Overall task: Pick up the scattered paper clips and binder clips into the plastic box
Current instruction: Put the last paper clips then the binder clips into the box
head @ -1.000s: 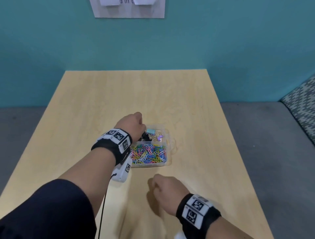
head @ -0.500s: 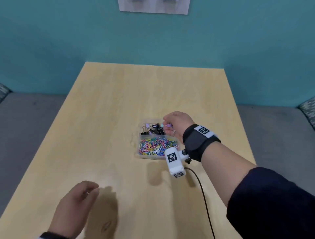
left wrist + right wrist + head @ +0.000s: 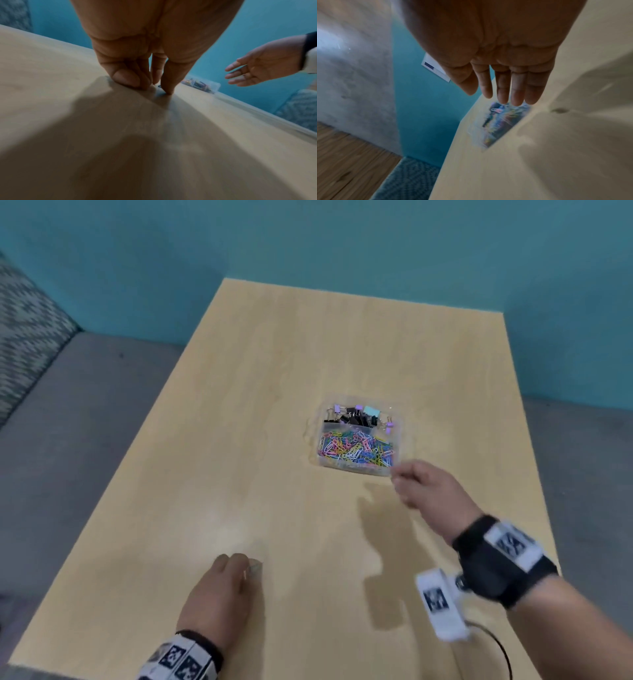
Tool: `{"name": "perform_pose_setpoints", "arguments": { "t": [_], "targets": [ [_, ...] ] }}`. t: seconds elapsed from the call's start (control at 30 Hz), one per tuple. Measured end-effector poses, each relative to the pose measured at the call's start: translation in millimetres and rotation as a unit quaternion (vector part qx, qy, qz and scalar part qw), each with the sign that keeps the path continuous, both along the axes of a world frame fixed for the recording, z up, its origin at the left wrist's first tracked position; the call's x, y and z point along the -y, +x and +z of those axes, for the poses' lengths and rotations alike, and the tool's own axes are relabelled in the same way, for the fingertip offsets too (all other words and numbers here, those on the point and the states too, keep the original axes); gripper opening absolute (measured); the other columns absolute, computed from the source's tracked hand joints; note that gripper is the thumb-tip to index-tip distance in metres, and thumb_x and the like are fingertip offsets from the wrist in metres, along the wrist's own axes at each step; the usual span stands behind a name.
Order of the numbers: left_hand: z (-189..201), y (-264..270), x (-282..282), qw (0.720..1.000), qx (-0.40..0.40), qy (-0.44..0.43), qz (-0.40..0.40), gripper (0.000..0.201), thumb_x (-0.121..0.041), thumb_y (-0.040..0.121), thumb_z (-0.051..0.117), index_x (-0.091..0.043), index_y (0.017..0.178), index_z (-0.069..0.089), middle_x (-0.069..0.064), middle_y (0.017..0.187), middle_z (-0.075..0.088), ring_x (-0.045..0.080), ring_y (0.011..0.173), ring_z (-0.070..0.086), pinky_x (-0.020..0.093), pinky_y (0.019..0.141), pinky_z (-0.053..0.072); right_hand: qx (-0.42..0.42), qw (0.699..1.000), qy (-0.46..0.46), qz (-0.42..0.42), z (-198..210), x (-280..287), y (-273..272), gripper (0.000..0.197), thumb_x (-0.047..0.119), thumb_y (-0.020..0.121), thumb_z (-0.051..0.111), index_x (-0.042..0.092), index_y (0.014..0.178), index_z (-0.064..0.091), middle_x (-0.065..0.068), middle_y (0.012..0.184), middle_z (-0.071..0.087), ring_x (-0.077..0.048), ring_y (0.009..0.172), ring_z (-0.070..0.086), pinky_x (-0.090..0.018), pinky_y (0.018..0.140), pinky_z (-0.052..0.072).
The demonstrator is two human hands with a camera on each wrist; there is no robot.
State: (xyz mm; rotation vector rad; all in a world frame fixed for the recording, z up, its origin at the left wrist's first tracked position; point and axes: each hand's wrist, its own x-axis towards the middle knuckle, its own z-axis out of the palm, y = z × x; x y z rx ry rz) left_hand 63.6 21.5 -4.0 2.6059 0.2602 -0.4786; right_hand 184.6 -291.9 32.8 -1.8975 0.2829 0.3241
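Note:
The clear plastic box [image 3: 356, 470] sits on the table right of centre. Coloured paper clips [image 3: 356, 448] fill its near compartment. Black, purple and mint binder clips [image 3: 356, 417] lie in the far one. My right hand [image 3: 399, 477] hovers just off the box's near right corner, fingers straight and holding nothing; the right wrist view shows this hand [image 3: 488, 97] above the blurred box [image 3: 476, 129]. My left hand [image 3: 248, 566] is down on the table near the front edge. Its thumb and fingertips [image 3: 169, 92] pinch a small greyish clip [image 3: 255, 568] against the wood.
The wooden table [image 3: 308, 354] ends close behind my left wrist and just right of my right forearm. A black cable [image 3: 496, 645] trails from the right wrist camera. Grey floor, a teal wall and a patterned cushion [image 3: 24, 337] surround the table.
My right hand has drawn back from the binder-clip compartment and opened. My left hand has settled on the table with its fingertips closing on the small clip. The head view has swung.

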Motion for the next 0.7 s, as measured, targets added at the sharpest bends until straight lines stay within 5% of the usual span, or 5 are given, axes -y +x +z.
{"name": "perform_pose_setpoints", "arguments": {
  "t": [0.4,0.47,0.57,0.63,0.7],
  "targets": [
    [14,45,49,0.995,-0.048,0.052,-0.073,0.014,-0.022,0.089,0.046,-0.021,0.076,0.041,-0.002,0.07,0.054,0.014,0.059,0.048,0.027,0.053,0.036,-0.148,0.989,-0.005,-0.026,-5,60,-189,0.021,0.0,0.082,0.066,0.02,0.084,0.071,-0.002,0.078,0.073,-0.001,0.077,0.067,-0.005,0.068,0.043],
    [24,59,63,0.993,-0.063,-0.096,0.012,0.01,-0.016,0.083,0.056,-0.018,0.076,0.049,0.0,0.062,0.059,0.019,0.053,0.052,0.031,0.053,0.042,-0.156,0.987,-0.005,-0.033,-5,65,-201,0.019,0.003,0.083,0.066,0.02,0.088,0.07,-0.002,0.087,0.073,-0.002,0.085,0.067,-0.004,0.071,0.042],
    [52,90,90,0.889,-0.046,-0.421,0.176,0.015,0.005,0.08,0.063,-0.005,0.078,0.053,0.008,0.059,0.056,0.02,0.05,0.053,0.031,0.049,0.049,-0.153,0.986,-0.022,-0.059,-3,77,-214,0.019,0.006,0.082,0.067,0.024,0.089,0.07,0.004,0.088,0.073,0.006,0.081,0.065,-0.003,0.073,0.041],
    [72,110,108,0.84,-0.023,-0.508,0.191,0.016,0.01,0.085,0.057,-0.005,0.082,0.054,0.007,0.06,0.058,0.018,0.054,0.058,0.026,0.054,0.055,-0.139,0.987,-0.035,-0.078,-2,84,-216,0.02,0.009,0.081,0.067,0.028,0.088,0.07,0.007,0.086,0.073,0.006,0.081,0.065,-0.005,0.074,0.042],
    [83,130,122,0.834,0.004,-0.522,0.177,0.016,0.01,0.086,0.056,-0.005,0.083,0.054,0.008,0.06,0.059,0.017,0.054,0.059,0.025,0.056,0.057,-0.145,0.985,-0.044,-0.085,6,85,-221,0.022,0.009,0.08,0.068,0.029,0.087,0.07,0.007,0.084,0.073,0.005,0.081,0.065,-0.004,0.073,0.043]
  ]
}}
